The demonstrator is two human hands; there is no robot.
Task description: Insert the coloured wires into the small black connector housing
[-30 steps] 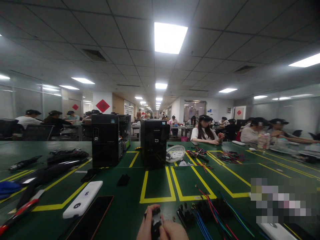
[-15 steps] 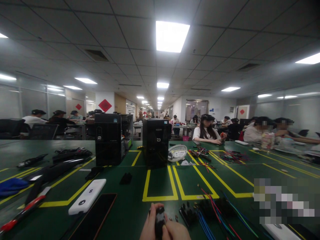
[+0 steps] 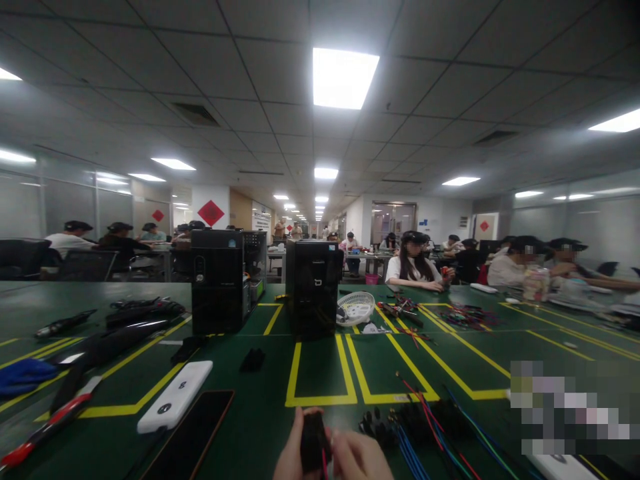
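Observation:
At the bottom edge, my left hand (image 3: 295,455) and my right hand (image 3: 361,457) hold a small black connector block (image 3: 313,440) between them, fingers closed on it. A thin red wire runs down from the block. Just right of my hands lies a black connector (image 3: 376,427) with a bundle of blue and red wires (image 3: 430,427) on the green table (image 3: 260,407).
A white power bank (image 3: 175,397) and a dark phone (image 3: 187,437) lie to the left. Two black computer towers (image 3: 313,288) stand mid-table with a white basket (image 3: 355,308) beside them. Tools lie at far left. Other people sit at tables behind and to the right.
The camera has shifted slightly. My hands have turned the black block, and a red wire now shows beneath it.

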